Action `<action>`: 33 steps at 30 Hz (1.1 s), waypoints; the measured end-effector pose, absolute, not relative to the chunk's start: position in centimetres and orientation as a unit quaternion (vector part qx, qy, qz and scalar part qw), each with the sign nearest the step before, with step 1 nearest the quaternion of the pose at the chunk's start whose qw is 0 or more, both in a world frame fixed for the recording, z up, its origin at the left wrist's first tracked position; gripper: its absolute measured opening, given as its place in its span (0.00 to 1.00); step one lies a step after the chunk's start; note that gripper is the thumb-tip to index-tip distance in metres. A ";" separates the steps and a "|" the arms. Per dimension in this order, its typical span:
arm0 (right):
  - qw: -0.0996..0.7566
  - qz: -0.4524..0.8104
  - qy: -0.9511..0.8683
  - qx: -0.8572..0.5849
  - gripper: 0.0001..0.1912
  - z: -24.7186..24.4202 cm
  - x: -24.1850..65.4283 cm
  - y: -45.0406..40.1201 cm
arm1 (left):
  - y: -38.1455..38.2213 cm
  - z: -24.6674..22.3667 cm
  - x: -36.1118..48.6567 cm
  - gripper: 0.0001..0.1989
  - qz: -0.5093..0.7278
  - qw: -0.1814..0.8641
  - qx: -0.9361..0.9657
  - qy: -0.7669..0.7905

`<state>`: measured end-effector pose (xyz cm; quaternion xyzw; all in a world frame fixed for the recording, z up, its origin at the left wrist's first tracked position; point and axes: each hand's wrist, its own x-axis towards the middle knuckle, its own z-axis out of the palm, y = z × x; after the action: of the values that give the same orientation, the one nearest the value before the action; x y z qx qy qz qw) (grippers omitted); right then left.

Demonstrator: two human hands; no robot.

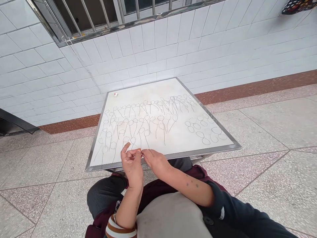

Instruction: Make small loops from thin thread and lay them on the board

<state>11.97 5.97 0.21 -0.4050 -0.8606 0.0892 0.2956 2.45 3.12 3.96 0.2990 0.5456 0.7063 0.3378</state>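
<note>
Just above the near edge of a white table [141, 92]: left hand [132, 162] and right hand [157, 161], both closed to fingertip pinches, meeting or nearly so; contents too fine to tell. Across the tabletop: wire loops [164, 134] with tails, in rows; plain rings [204, 137] at right. Probably best handled lightly, steadily, without bending.

Tiled wall [153, 53]; barred window [109, 13]; speckled floor [250, 138]

There are dozens of wire loops [147, 119] and one table [146, 91].
</note>
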 end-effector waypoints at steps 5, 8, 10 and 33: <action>0.315 0.084 -0.860 -0.393 0.07 -0.5 12.1 5.9 | 3.1 3.9 2.2 0.24 0.702 0.344 0.291 0.551; 0.317 0.088 -0.856 -0.399 0.07 -0.3 12.2 5.8 | 3.0 3.8 2.2 0.25 0.699 0.345 0.292 0.554; 0.314 0.088 -0.854 -0.405 0.07 -0.1 12.3 5.8 | 2.9 3.8 2.2 0.25 0.694 0.346 0.301 0.556; 0.314 0.078 -0.875 -0.361 0.10 -0.8 14.0 5.4 | 1.6 4.8 0.2 0.24 0.673 0.355 0.299 0.575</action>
<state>13.97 5.44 -0.81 -0.3610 -0.8747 0.0783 0.3137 0.20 1.61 4.78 0.2994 0.5751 0.6733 0.3553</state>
